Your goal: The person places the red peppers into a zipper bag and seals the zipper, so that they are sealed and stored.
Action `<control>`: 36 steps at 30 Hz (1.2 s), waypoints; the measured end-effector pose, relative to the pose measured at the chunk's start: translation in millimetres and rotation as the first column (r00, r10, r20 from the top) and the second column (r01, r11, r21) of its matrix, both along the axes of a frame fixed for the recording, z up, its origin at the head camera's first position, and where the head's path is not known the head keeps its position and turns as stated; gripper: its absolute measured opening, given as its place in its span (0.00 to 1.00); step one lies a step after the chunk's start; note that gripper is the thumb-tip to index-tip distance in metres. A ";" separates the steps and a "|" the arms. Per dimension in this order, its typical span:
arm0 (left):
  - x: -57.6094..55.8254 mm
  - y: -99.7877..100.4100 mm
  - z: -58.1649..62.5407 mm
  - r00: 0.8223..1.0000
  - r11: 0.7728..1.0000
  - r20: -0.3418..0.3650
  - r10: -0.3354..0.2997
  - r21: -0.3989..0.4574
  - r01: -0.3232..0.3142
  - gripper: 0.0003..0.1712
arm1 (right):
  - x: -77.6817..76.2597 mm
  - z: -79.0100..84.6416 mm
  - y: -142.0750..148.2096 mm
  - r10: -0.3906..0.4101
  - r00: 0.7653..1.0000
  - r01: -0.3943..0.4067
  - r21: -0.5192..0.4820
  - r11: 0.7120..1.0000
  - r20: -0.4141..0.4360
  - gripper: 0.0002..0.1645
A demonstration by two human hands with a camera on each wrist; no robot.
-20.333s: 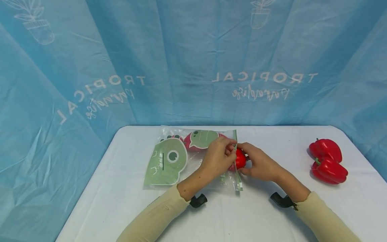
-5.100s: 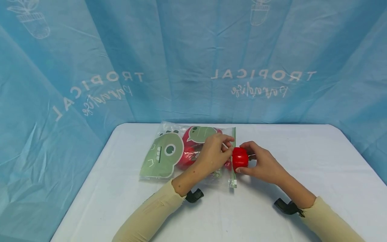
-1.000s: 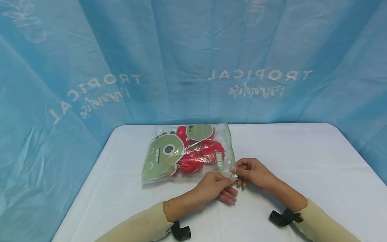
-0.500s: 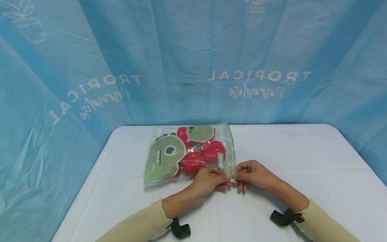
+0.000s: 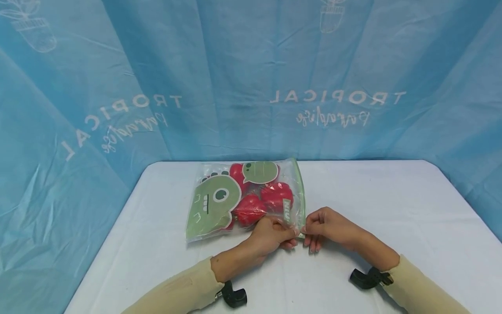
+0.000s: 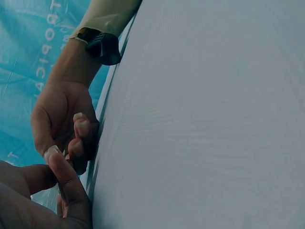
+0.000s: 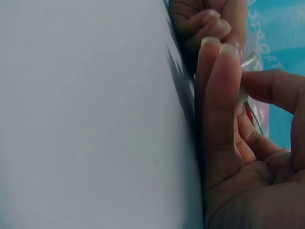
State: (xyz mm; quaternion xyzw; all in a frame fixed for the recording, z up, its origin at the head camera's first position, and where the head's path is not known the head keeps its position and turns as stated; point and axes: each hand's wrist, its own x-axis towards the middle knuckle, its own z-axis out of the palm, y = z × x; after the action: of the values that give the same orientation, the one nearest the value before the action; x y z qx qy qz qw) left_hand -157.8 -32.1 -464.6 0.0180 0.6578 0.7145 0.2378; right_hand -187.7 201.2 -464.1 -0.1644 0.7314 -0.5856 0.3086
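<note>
A clear zip bag (image 5: pixel 211 205) with a green monster print lies on its side at the table's middle back. Several red bell peppers (image 5: pixel 249 210) show through its plastic. Along the bag's right end runs a green zip strip (image 5: pixel 302 192). My left hand (image 5: pixel 268 235) pinches the near right corner of the bag between thumb and fingers. Right beside it, my right hand (image 5: pixel 329 226) pinches the end of the strip, where the small slider is hidden by fingertips. In the left wrist view, the thumb and fingers of my left hand (image 6: pixel 71 191) meet close to my right hand (image 6: pixel 59 114).
A white-covered table (image 5: pixel 392 209) lies under everything, with a blue printed curtain (image 5: pixel 235 78) hanging behind and at the sides. A black wrist camera (image 5: pixel 234 295) sits below the left forearm, and another black camera (image 5: pixel 366 278) below the right one.
Two loose peppers on the right, and the one later held at the bag's mouth, are now inside. Both hands moved to the near corner; within the last second the left hand took hold there.
</note>
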 end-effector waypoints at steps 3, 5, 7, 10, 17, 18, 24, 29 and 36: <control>-0.2 0.6 1.5 1.000 1.000 -0.002 -0.001 -0.018 0.001 0.10 | -10.6 -0.4 3.6 -0.030 0.999 0.030 -0.009 1.000 -0.014 0.16; -0.8 1.0 1.5 1.000 1.000 0.002 -0.003 -0.029 0.003 0.10 | -19.3 -1.5 6.5 -0.053 0.998 0.053 -0.012 0.999 -0.028 0.16; -1.2 1.1 2.0 1.000 0.999 0.008 -0.002 -0.043 0.002 0.11 | -28.4 -3.1 8.7 -0.074 0.997 0.074 -0.016 0.997 -0.033 0.16; -2.1 1.4 1.9 1.000 0.999 0.008 -0.006 -0.054 0.006 0.12 | -40.2 -3.8 9.9 -0.096 0.994 0.095 -0.013 0.995 -0.055 0.16; -1.5 1.4 5.4 1.000 0.999 0.013 -0.001 -0.050 0.002 0.17 | -67.3 -4.6 11.1 -0.162 0.981 0.162 -0.007 0.987 -0.105 0.17; -1.3 1.5 6.0 1.000 0.999 0.017 0.001 -0.054 0.000 0.18 | -71.4 -5.0 11.1 -0.179 0.978 0.180 -0.006 0.984 -0.110 0.17; -1.8 1.9 6.0 0.999 0.997 0.045 0.012 -0.072 -0.008 0.23 | -94.4 -5.7 9.6 -0.292 0.944 0.297 0.006 0.955 -0.153 0.20; -0.7 1.5 4.7 0.999 0.996 0.044 -0.007 -0.092 0.011 0.20 | -111.0 -7.3 8.8 -0.389 0.903 0.394 -0.006 0.919 -0.181 0.22; 4.3 4.0 5.7 1.000 0.994 0.013 -0.021 -0.106 0.022 0.19 | -129.1 -11.0 11.4 -0.537 0.808 0.546 -0.033 0.837 -0.244 0.22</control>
State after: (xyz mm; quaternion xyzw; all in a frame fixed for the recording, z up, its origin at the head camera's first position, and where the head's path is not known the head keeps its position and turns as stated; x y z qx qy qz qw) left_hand -153.5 -28.1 -459.0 0.0081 0.6930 0.6761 0.2501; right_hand -316.8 212.6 -475.2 -0.0136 0.7910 -0.6104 0.0401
